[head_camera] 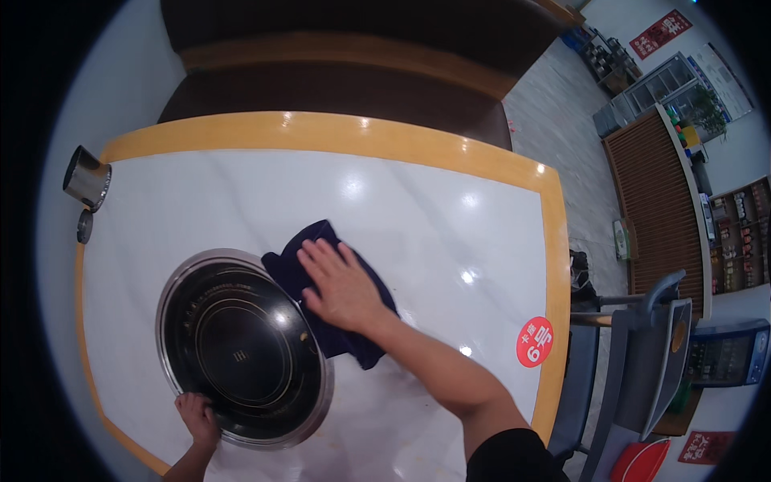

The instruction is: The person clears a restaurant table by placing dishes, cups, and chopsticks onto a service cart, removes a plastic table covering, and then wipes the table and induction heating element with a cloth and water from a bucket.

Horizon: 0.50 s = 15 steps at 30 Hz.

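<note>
A round black glass induction cooktop (241, 352) with a shiny metal rim sits at the left part of the white marble-patterned table (433, 229). My right hand (343, 286) lies flat on a dark blue cloth (328, 331), fingers slightly spread, pressing it to the tabletop. One side of the cloth meets the cooktop's upper right rim. At the near left of the cooktop, my left hand (197, 416) touches the rim with its fingers curled. Whether it grips the rim or only rests there cannot be told.
A metal cylinder (87, 178) and a small round dark object (85, 226) stand by the wall. Beyond the wood-edged table is a brown bench (337, 90). To the right are a grey cart (638, 361), a red bucket (641, 461) and a slatted counter (656, 211).
</note>
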Tool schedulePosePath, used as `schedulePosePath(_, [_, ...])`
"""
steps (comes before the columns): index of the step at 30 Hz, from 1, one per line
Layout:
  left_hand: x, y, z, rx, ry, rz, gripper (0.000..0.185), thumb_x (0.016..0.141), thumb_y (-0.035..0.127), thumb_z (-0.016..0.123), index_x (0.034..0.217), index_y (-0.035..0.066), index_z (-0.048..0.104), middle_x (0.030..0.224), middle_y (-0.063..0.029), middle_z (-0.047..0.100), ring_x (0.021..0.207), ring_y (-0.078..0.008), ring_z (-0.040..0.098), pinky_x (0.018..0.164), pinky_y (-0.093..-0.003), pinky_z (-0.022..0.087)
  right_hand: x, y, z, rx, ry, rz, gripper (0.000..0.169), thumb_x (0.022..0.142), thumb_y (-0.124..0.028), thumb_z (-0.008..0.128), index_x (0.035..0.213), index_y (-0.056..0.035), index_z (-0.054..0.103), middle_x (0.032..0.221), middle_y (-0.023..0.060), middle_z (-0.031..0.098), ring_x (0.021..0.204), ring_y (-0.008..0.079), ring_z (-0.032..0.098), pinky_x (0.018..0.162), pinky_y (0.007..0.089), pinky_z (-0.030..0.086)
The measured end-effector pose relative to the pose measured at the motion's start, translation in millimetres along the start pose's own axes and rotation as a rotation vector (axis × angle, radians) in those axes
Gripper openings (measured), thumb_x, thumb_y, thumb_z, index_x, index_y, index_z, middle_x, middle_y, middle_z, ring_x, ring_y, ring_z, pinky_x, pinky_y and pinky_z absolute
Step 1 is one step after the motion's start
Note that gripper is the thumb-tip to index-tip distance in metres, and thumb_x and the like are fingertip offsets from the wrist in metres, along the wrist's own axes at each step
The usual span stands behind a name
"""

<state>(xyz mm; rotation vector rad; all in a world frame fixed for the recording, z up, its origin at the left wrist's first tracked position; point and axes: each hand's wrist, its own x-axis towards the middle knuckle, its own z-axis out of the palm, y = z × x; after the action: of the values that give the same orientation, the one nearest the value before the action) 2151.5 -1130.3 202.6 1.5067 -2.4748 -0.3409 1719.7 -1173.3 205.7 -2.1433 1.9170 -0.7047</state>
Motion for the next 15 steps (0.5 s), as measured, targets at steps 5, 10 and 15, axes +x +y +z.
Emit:
schedulePosePath(5, [0, 2, 1, 0.017, -0.033, -0.002, 0.009, 0.064, 0.002, 0.046, 0.072, 0.003, 0.048, 0.077, -0.0133, 0.049, 0.083, -0.0313, 0.048, 0.086, -0.0418, 0.033, -33, 149, -60, -0.253, 0.275, 0.161, 0.045, 0.078, -0.014, 0.05, 0.121, -0.0002, 0.053, 0.128, 0.0166, 0.051, 0.124, 0.0321, 0.043, 0.105, 0.0436, 0.032])
schedulePosePath(10, [2, 4, -1, 0.022, -0.05, -0.008, 0.009, 0.064, 0.002, 0.046, 0.072, 0.003, 0.049, 0.077, -0.0132, 0.048, 0.084, -0.0316, 0.047, 0.087, -0.0417, 0.032, -166, 247, -150, -0.417, 0.319, 0.823, 0.05, 0.089, -0.022, 0.044, 0.135, -0.0041, 0.042, 0.139, 0.0177, 0.04, 0.13, 0.0316, 0.036, 0.108, 0.0439, 0.025])
schedulePosePath(15, [3, 3, 0, 0.037, -0.039, 0.005, 0.009, 0.065, 0.001, 0.046, 0.073, 0.003, 0.049, 0.077, -0.013, 0.048, 0.083, -0.0321, 0.047, 0.088, -0.0423, 0.032, -232, 177, -131, -0.502, 0.289, 0.942, 0.053, 0.09, -0.022, 0.045, 0.137, 0.0004, 0.036, 0.142, 0.0196, 0.035, 0.132, 0.0343, 0.033, 0.108, 0.0455, 0.024])
